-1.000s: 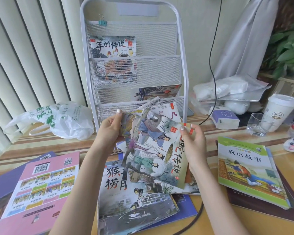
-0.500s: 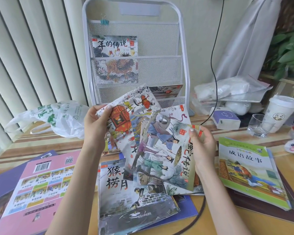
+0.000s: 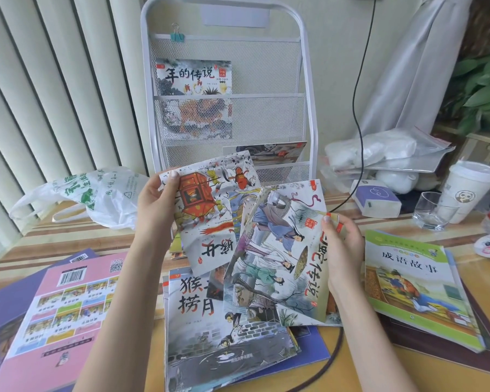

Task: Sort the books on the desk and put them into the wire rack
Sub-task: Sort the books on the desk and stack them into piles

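My left hand (image 3: 153, 202) grips a thin picture book with a red sedan chair (image 3: 210, 216) by its upper left corner, upside down, above the desk. My right hand (image 3: 340, 244) holds a second thin book with robed figures (image 3: 277, 256) by its right edge, tilted, with more thin books fanned behind it. Under them lies a grey monkey-and-moon book (image 3: 218, 335). The white wire rack (image 3: 309, 80) stands behind, one picture book (image 3: 194, 80) in its upper pocket and another (image 3: 277, 154) in a lower pocket.
A pink-backed book (image 3: 57, 306) on a purple one lies at the left, a green-edged storybook (image 3: 416, 284) at the right. A plastic bag (image 3: 96, 193), a glass (image 3: 433, 210), a paper cup (image 3: 470, 188), a small box (image 3: 376, 198) and a black cable (image 3: 357, 108) crowd the back of the desk.
My left hand has drawn the sedan-chair book out from behind the stack and moved it left and up. My right hand stays on the robed-figures book.
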### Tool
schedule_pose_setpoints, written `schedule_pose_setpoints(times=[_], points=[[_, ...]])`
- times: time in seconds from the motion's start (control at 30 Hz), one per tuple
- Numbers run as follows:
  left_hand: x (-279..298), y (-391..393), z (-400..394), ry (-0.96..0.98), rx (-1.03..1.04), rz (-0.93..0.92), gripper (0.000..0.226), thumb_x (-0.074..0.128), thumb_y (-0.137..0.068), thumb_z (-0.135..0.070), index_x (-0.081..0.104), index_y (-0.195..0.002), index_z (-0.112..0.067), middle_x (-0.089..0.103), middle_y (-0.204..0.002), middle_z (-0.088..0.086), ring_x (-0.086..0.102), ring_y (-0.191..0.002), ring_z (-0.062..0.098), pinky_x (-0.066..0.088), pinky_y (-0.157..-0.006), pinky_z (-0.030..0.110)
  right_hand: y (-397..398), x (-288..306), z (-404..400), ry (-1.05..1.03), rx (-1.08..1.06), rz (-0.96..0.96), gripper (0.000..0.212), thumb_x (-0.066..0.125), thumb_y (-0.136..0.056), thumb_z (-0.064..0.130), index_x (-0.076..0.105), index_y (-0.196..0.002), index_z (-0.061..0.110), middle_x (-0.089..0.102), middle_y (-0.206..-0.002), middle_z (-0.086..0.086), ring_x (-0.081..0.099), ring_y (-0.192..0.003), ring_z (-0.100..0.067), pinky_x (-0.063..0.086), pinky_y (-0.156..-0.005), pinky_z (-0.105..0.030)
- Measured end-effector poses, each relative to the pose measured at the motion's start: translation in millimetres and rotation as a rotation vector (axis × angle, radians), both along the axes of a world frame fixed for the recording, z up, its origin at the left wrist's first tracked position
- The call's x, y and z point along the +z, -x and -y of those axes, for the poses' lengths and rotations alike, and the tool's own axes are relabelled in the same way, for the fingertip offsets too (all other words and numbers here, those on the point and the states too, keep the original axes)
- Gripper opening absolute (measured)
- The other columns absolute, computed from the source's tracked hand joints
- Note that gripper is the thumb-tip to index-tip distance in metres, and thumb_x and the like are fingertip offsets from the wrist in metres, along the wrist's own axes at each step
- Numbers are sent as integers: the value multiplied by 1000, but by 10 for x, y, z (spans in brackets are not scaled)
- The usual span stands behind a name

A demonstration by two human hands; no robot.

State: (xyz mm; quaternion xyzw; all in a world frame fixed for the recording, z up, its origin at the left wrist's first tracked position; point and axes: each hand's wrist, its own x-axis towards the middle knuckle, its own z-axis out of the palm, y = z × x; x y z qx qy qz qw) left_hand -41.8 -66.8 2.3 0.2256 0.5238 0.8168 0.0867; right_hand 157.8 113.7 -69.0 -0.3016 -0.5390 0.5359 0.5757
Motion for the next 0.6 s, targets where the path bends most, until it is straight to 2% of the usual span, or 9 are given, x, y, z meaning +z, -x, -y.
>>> schedule_pose_setpoints(times=[0.1, 0.17, 0.33, 0.5, 0.6], points=[[-6, 1, 22, 39, -68, 4, 9, 57, -95, -17, 58, -101, -10, 72, -78, -1, 69, -64, 9, 57, -55, 26, 10, 19, 15, 5, 1, -3, 6, 62, -90, 17, 61, -86, 21, 64, -82, 7, 59, -71, 1, 45, -63, -9], [6, -4, 37, 54, -141, 5, 11, 57, -93, -8, 58, -104, -7, 73, -79, 1, 70, -65, 12, 58, -57, 27, 8, 28, 23, 4, 9, -10, 4, 62, -90, 16, 62, -87, 19, 65, -82, 7, 59, -69, 5, 45, -62, -8], [-13, 50, 50, 75, -194, 72, 35, 58, -87, 6, 61, -119, -9, 72, -73, 5, 67, -56, 12, 54, -49, 22, 8, 41, 25, -13, 9, -12, 9, 63, -89, 18, 62, -84, 25, 66, -84, 9, 60, -73, 4, 45, -65, -9], [-31, 35, 23, 81, -364, 160, 44, 57, -77, 18, 63, -113, -6, 71, -79, 13, 71, -63, 17, 57, -50, 24, 44, 139, 41, -86, 7, 20, 17, 62, -89, 17, 57, -81, 31, 60, -81, 17, 54, -69, 16, 41, -63, -4], [-40, -28, 3, 146, -517, 132, 50, 50, -76, 25, 63, -113, -5, 71, -81, 12, 68, -60, 15, 55, -49, 20, 100, 193, 23, -119, -6, 29, 4, 62, -90, 18, 62, -91, 21, 64, -86, 8, 57, -73, 11, 40, -61, -4]])
